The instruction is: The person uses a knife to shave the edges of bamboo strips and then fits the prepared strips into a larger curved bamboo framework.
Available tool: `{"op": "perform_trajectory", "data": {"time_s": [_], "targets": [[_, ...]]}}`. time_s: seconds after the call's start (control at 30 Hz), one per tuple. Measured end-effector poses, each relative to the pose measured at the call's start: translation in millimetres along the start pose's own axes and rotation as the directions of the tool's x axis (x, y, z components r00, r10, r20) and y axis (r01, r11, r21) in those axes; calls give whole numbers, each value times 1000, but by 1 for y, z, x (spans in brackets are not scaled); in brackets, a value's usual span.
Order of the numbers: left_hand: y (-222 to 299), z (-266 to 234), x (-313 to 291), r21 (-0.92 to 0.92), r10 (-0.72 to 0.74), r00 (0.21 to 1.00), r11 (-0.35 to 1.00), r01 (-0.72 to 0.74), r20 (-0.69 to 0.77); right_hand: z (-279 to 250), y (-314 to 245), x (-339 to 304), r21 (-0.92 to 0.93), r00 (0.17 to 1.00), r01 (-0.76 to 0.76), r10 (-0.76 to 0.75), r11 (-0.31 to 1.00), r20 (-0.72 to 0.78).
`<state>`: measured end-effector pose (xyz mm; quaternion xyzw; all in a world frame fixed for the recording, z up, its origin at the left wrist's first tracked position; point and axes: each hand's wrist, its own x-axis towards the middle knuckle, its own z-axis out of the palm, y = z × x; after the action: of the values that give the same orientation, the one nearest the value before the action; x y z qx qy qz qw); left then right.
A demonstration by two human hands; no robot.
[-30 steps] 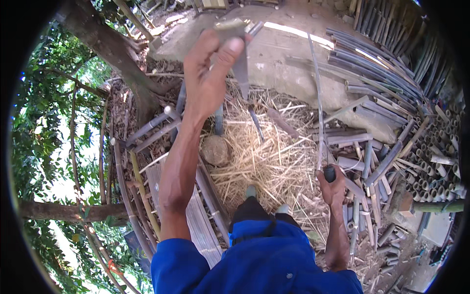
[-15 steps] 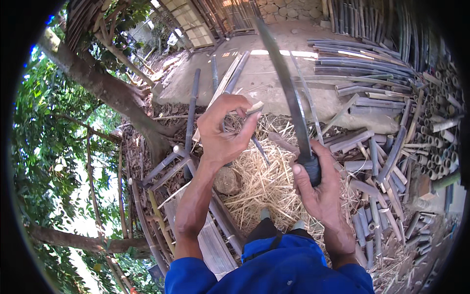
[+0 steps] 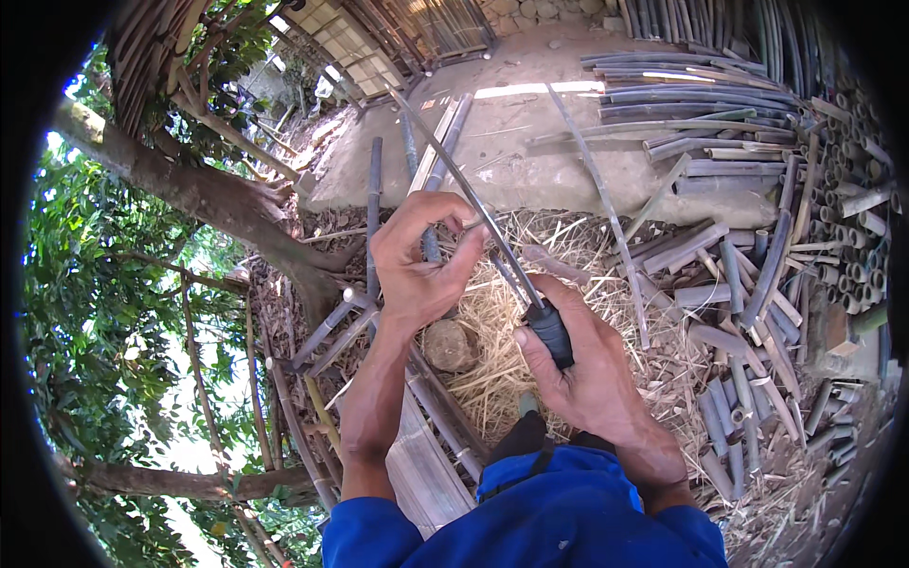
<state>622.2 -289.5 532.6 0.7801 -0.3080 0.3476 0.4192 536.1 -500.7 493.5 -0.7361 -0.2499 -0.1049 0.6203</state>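
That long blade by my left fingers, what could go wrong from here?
The left hand pinches a thin bamboo strip right against the long blade that the right hand grips by its dark handle; a slip could cut the fingers. The loose shavings and cut bamboo underfoot might also shift or trip.

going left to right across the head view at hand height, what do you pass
leafy tree trunk → left hand pinching the long knife blade → wood stump → right hand on the black handle → straw-like shavings → split bamboo pieces → stacked bamboo tube ends
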Motion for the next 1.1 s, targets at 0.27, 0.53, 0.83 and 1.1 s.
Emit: {"op": "perform_trajectory", "data": {"time_s": [0.27,0.53,0.83,1.1], "targets": [[5,12,6,-24,-16,998,1000,17,59,-12,4,0,0,1000,2,-2,1000,9],[4,22,8,-35,-24,997,999,27,72,-20,7,-1,-65,1000,-15,16,998,13],[16,16,41,16,188,975,981,-191,120,-24,4,4,-131,991,-120,127,984,41],[77,-38,196,241,566,721,694,-678,399,-23,6,15,-243,991,-128,131,962,-4]]}}
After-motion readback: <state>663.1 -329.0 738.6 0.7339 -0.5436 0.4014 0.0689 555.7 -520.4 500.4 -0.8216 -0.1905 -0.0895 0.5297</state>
